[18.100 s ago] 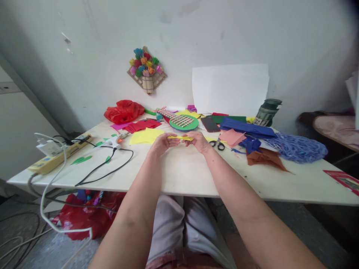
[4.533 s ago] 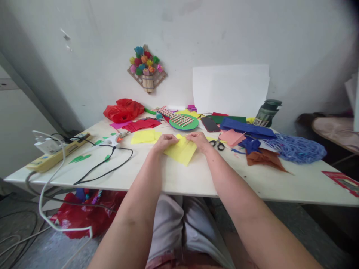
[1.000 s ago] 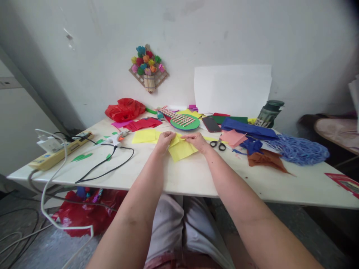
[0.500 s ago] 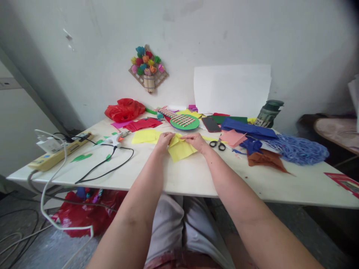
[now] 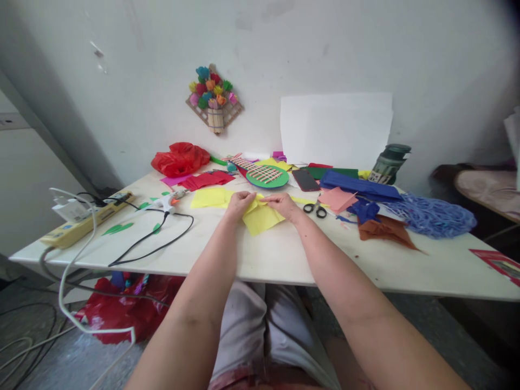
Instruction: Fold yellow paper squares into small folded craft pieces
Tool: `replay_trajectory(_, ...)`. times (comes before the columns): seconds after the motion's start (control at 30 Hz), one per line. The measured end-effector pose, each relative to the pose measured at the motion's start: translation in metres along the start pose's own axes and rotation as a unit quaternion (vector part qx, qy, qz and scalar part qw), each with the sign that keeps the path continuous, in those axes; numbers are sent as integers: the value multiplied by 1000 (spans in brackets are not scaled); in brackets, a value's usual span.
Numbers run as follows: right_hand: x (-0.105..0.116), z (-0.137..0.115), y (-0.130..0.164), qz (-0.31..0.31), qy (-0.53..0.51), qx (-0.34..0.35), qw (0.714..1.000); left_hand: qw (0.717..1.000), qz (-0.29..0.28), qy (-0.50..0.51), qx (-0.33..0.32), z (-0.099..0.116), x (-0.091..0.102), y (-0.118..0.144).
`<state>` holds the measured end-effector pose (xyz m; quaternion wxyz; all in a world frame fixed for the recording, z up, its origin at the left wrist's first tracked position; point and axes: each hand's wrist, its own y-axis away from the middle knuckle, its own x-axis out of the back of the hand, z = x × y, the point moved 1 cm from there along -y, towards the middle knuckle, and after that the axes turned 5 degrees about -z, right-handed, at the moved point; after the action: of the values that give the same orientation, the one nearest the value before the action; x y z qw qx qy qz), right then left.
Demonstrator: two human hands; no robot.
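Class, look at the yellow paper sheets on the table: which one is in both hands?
The creased yellow sheet nearest the table's front edge; the other yellow sheet lies flat and untouched, left of it.

The yellow paper (image 5: 262, 218), earlier held up edge-on, is now lying on the table (image 5: 284, 254). The left hand (image 5: 239, 203) and right hand (image 5: 282, 204) are pinching its 12 o'clock edge, bunching it smaller.

On the white tabletop (image 5: 280, 254), the left hand (image 5: 239, 203) and right hand (image 5: 284, 204) pinch the far edge of a yellow paper sheet (image 5: 262, 219) lying flat. Black scissors (image 5: 314, 209) lie just beside the right hand at 3 o'clock; a glue gun (image 5: 168, 202) lies at 9 o'clock of the left.
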<state>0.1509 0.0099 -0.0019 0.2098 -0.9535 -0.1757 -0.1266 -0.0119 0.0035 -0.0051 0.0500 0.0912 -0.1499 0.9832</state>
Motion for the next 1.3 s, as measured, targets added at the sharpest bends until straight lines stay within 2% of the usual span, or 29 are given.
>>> replay_trajectory(0.17,3,-12,5,-43,-9,24,999,1000,12,-10,-3,-8,1,-7)
replay_trajectory(0.33,-1,-9,3,3,6,1,1000,997,29,-76,-11,-11,3,-10)
replay_trajectory(0.43,-5,-3,0,15,-25,-1,1000,994,40,-103,-17,-11,2,-11)
replay_trajectory(0.73,-4,-3,3,-2,-123,-57,991,977,53,-194,-68,-3,-4,-9)
replay_trajectory(0.93,-2,1,3,-11,-177,-107,978,982,31,-168,-84,1,-7,-6)
replay_trajectory(1.07,-3,2,3,-20,-186,-108,976,981,23,-166,-94,5,-8,-4)
replay_trajectory(1.3,-7,4,1,17,-180,-124,976,977,14,-195,-85,7,-10,-3)
